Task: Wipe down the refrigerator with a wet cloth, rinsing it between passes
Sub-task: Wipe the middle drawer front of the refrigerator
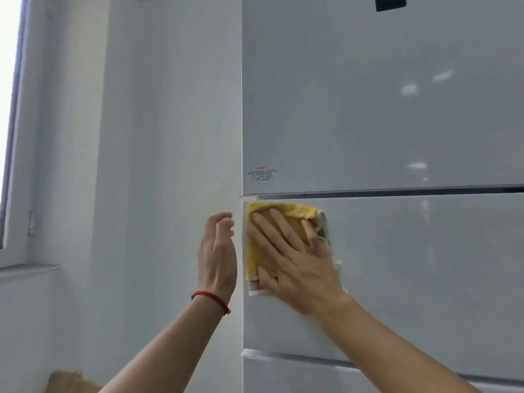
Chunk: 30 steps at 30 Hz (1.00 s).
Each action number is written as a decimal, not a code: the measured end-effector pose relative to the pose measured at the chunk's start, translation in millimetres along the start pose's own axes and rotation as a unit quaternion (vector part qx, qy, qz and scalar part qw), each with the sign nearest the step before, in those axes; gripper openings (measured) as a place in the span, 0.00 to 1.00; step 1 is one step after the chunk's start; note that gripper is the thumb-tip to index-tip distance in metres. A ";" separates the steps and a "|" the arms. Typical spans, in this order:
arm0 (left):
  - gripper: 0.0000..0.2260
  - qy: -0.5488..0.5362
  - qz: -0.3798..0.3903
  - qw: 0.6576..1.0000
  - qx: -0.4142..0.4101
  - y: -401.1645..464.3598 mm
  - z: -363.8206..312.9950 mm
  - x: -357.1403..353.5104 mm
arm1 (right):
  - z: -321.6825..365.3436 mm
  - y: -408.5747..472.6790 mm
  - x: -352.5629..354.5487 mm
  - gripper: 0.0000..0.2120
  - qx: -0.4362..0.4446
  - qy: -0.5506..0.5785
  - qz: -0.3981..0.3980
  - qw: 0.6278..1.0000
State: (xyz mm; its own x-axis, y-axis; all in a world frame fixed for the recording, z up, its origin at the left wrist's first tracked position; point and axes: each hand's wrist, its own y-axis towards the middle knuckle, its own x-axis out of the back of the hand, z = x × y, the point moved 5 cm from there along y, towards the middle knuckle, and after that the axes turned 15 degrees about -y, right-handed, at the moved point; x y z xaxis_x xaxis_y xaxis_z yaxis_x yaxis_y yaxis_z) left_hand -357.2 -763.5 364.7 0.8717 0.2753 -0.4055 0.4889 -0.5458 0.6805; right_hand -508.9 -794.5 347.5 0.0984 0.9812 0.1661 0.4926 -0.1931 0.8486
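We press yellow cloth [262, 251] flat with right hand [295, 256] on middle fridge door [425, 273], top left corner. Left hand [217, 253] loose, holds nothing. We guess most wiping and rinsing still left.

cloth [265, 251] on refrigerator [368, 109] middle door, window [8, 109] far left

The refrigerator [368, 109] has smooth, glossy white door panels that mirror the ceiling lights. Pressed flat on its middle door is a soft yellow cloth [256, 251], matt, with pale worn edges. Left of the refrigerator, the wall [156, 137] looks matt and painted.
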 end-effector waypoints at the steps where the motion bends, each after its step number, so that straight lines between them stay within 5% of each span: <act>1: 0.17 0.051 0.017 0.998 -0.037 -0.4 -3.6 -1.7 | -24.3 -9.2 0.4 0.37 -0.037 0.001 -0.004 0.999; 6: 0.17 0.201 0.060 0.941 -0.265 -8.0 -29.9 -25.9 | -75.6 -22.4 0.8 0.39 -0.255 0.014 0.029 0.966; 8: 0.17 0.208 0.072 0.926 -0.308 -16.5 -33.1 -36.6 | -38.3 0.0 3.9 0.39 -0.225 0.032 0.023 0.974; 12: 0.14 0.233 0.100 0.905 -0.342 -26.4 -42.0 -64.0 | -2.2 30.6 9.0 0.38 -0.049 0.044 0.004 0.998; 16: 0.14 0.242 0.146 0.891 -0.355 -39.0 -43.9 -105.0 | -59.9 6.2 3.2 0.38 -0.031 -0.009 -0.013 0.999; 21: 0.17 0.293 0.252 0.831 -0.400 -72.2 -41.6 -180.8 | -166.5 -74.8 -9.5 0.37 -0.122 -0.061 -0.006 0.991; 30: 0.20 0.322 0.273 0.792 -0.441 -90.7 -31.7 -209.2 | -335.0 -182.1 -26.7 0.36 -0.376 -0.028 0.042 0.925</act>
State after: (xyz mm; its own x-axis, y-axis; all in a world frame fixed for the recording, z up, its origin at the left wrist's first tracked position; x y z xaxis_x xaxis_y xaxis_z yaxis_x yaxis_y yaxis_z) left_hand -582.8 -746.5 407.2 0.6590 0.6900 0.2993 -0.3813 -0.0365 0.9237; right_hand -891.0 -785.0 356.8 0.1645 0.9573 0.2380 -0.2585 -0.1910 0.9470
